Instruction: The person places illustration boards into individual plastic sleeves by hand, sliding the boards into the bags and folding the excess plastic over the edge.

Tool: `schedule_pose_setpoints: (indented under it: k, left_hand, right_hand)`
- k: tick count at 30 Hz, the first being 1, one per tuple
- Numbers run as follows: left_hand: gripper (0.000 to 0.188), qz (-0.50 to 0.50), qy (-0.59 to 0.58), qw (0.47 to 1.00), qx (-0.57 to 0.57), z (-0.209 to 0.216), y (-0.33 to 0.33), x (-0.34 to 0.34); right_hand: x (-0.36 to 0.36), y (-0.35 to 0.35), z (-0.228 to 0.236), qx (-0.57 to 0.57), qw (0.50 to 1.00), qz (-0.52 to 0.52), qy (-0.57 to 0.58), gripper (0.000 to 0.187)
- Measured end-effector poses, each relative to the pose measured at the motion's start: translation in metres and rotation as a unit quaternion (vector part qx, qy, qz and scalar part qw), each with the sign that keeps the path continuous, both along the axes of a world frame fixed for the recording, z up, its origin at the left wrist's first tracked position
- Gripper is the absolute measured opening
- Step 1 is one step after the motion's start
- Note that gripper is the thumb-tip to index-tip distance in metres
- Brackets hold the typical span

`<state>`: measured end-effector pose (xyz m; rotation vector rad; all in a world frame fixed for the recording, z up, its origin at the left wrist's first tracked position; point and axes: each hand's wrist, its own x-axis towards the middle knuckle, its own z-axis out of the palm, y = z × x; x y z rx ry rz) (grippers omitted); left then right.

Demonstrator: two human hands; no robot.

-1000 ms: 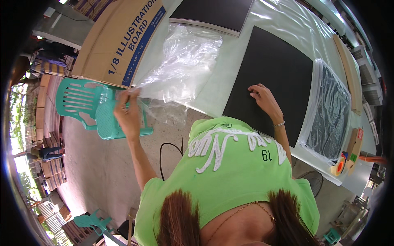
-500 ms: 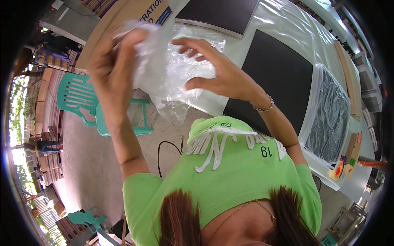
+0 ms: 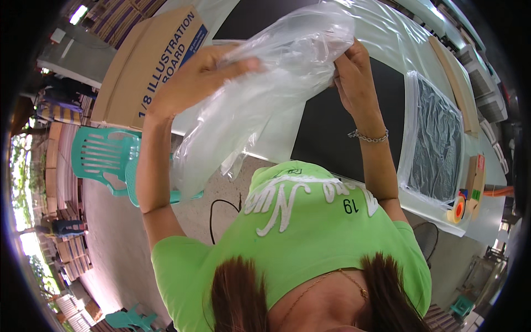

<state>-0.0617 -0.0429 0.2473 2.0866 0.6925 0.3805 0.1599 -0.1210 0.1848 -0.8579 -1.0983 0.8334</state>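
A crumpled clear plastic bag stretches between my hands above the table, its loose lower end hanging toward the floor by the green chair. My left hand closes on the bag's left side, a little blurred, with its thumb lying along the plastic. The bag's upper right edge is pinched in my right hand, whose wrist wears a chain bracelet. Beneath and beside that hand a flat black board lies on the pale table covering. Part of another black sheet shows behind the bag.
A cardboard box stands at the far left, near a green plastic chair. To the right lie a plastic-wrapped dark sheet, a tape roll and a long brown strip. A black cable lies on the floor.
The plastic has moved right and spread out between my hands. My right hand, apart from it and open before, now grips its edge. My left hand has shifted slightly right and nearer.
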Motion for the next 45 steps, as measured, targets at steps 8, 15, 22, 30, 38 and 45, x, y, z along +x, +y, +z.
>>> schedule_pose_setpoints:
  k: [8, 15, 22, 30, 38, 45]
  left_hand:
    - [0.064, 0.133, -0.122, 0.964, -0.196, -0.019, 0.022, -0.004]
    - [0.064, -0.129, 0.082, 0.968, -0.2, -0.043, 0.056, -0.021]
    - [0.038, -0.209, 0.169, 0.939, -0.215, -0.054, 0.073, -0.026]
    - [0.05, 0.027, -0.11, 0.941, -0.318, -0.086, 0.089, -0.024]
    - [0.068, -0.01, -0.114, 0.972, -0.203, -0.145, 0.041, 0.027]
    - [0.033, 0.079, -0.163, 0.928, -0.326, -0.193, 0.026, 0.058]
  right_hand:
    - [0.039, -0.015, -0.057, -0.123, 0.981, -0.046, 0.141, 0.019]
    - [0.062, -0.031, -0.079, -0.133, 0.972, -0.08, 0.179, 0.018]
    - [0.091, -0.045, -0.102, -0.156, 0.958, -0.143, 0.193, 0.018]
    - [0.132, -0.075, -0.145, -0.17, 0.935, -0.184, 0.252, 0.019]
    - [0.156, -0.103, -0.196, -0.158, 0.856, -0.213, 0.444, 0.016]
    - [0.159, -0.127, -0.212, -0.133, 0.822, -0.251, 0.494, 0.013]
